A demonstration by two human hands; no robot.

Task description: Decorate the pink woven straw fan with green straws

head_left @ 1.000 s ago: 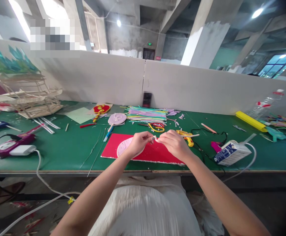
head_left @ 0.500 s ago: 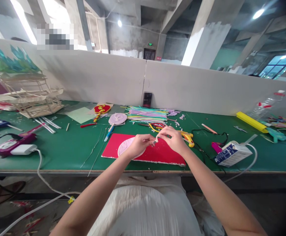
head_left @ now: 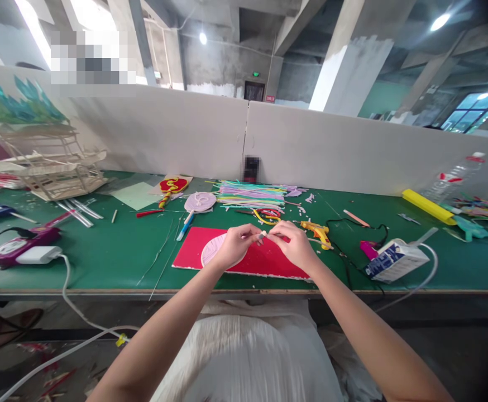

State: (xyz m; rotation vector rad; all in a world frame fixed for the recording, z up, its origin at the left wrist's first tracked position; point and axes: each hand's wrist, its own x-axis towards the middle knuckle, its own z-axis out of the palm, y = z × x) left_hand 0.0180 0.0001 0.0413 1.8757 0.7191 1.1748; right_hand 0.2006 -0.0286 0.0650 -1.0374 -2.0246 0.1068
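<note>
Above a red board (head_left: 275, 259), my left hand (head_left: 238, 244) and my right hand (head_left: 293, 241) meet fingertip to fingertip. Both are closed in a pinch on a small pale strip (head_left: 263, 234), which looks like a piece of pipe cleaner; my fingers hide most of it. A thin pale length shows past the right hand, over the glue gun, though I cannot tell if it is the same strip. Partly behind my left hand, a pale pink disc (head_left: 211, 251) of coiled strands lies on the board.
Beyond the board are a bundle of pipe cleaners (head_left: 248, 195), scissors (head_left: 269, 215), a yellow glue gun (head_left: 317, 231) and a round lilac piece (head_left: 200, 202) on a blue handle. A power strip (head_left: 15, 248) lies left; a carton (head_left: 398, 261) and bottle (head_left: 457, 181) stand right.
My right hand has lowered slightly and its fingers have drawn in closer to the left fingertips. The pale strip now sits lower and more covered between them. The left hand has barely moved.
</note>
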